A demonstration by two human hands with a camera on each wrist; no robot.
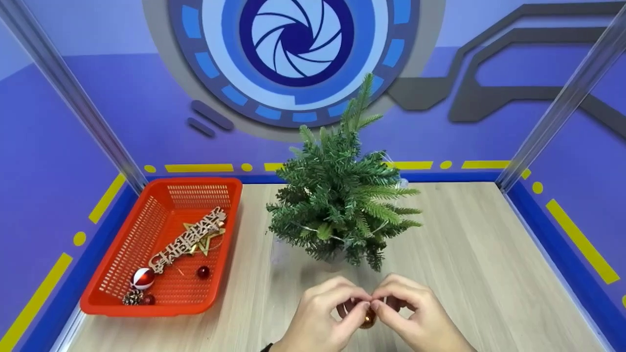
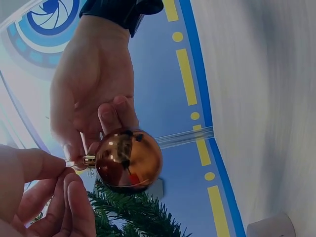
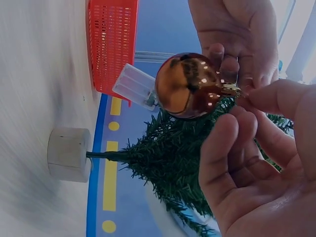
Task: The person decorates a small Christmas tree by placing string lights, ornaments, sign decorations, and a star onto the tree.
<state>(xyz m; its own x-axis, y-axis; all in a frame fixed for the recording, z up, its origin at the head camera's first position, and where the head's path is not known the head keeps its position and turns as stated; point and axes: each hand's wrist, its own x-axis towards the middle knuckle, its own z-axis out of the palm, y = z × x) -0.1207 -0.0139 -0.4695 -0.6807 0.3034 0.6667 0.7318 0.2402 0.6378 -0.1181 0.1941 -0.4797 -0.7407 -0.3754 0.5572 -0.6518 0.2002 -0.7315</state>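
Observation:
A shiny copper-coloured Christmas ball (image 2: 129, 160) hangs by its gold cap and a thin string between my two hands, in front of the tree. My left hand (image 1: 330, 313) pinches the string with thumb and index finger. My right hand (image 1: 415, 313) pinches it from the other side, the fingertips of both hands close together. The ball (image 1: 369, 318) shows below the fingertips in the head view, partly hidden by them. In the right wrist view its gold cap (image 3: 230, 90) sits right at the fingers. Just beyond the hands stands a small artificial Christmas tree (image 1: 337, 195) wound with thin wire.
At left, a red plastic basket (image 1: 222, 283) holds a wooden lettered sign (image 1: 188, 239), a gold star (image 1: 212, 239), a red-and-white ball (image 1: 143, 278), a pine cone (image 1: 132, 297) and small red balls. A clear battery box (image 3: 136, 86) and the tree's round base (image 3: 69, 154) show in the right wrist view.

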